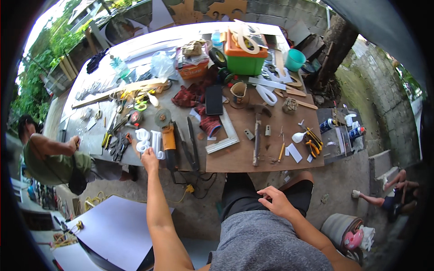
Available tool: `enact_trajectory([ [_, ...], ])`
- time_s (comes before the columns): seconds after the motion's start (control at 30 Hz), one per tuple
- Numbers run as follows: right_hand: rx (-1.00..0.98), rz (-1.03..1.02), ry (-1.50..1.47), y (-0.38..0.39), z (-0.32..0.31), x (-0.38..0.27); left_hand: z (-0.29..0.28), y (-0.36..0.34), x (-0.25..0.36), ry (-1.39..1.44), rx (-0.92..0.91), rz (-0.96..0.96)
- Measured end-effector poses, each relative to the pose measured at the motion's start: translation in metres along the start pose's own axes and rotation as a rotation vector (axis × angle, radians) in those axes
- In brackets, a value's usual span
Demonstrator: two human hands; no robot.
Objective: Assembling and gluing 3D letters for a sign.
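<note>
My left hand (pixel 149 161) reaches over the table's near edge, its fingers closed on the lower end of a white cut-out letter (pixel 143 145). Beside it lies another white cut-out piece with straight strokes (pixel 157 143). An orange angle grinder (pixel 168 141) rests just to the right, its disc end pointing away from me. Left of the letters is a dark pair of work gloves (pixel 119 147). My right hand (pixel 274 202) hovers over my lap, fingers loosely bent and apart, with nothing in it.
On the table sit a hammer (pixel 257 135), a metal square (pixel 226 135), a phone (pixel 214 100), orange-handled pliers (pixel 312 148) and a green box (pixel 244 63). A person (pixel 49 156) works at the left. A white sheet (pixel 113 230) lies below left; a cord (pixel 199 180) hangs beneath.
</note>
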State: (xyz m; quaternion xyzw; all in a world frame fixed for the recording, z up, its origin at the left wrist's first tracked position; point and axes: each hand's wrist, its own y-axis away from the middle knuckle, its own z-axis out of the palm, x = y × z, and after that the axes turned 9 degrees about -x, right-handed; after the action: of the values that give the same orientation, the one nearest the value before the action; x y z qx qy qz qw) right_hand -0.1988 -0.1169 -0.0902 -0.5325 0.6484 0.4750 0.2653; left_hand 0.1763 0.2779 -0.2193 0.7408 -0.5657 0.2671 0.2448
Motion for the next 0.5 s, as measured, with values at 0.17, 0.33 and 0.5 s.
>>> enact_trajectory([
  [0.17, 0.062, 0.048, -0.015, 0.005, 0.004, 0.004, -0.026, 0.057, 0.075, -0.006, 0.216, 0.408],
  [0.33, -0.005, -0.033, 0.041, 0.006, 0.003, 0.012, -0.116, 0.181, 0.215, 0.376, 0.302, 0.953],
  [0.5, -0.014, -0.16, 0.166, -0.007, 0.005, 0.013, -0.202, 0.271, 0.323, 0.873, 0.396, 1.93],
])
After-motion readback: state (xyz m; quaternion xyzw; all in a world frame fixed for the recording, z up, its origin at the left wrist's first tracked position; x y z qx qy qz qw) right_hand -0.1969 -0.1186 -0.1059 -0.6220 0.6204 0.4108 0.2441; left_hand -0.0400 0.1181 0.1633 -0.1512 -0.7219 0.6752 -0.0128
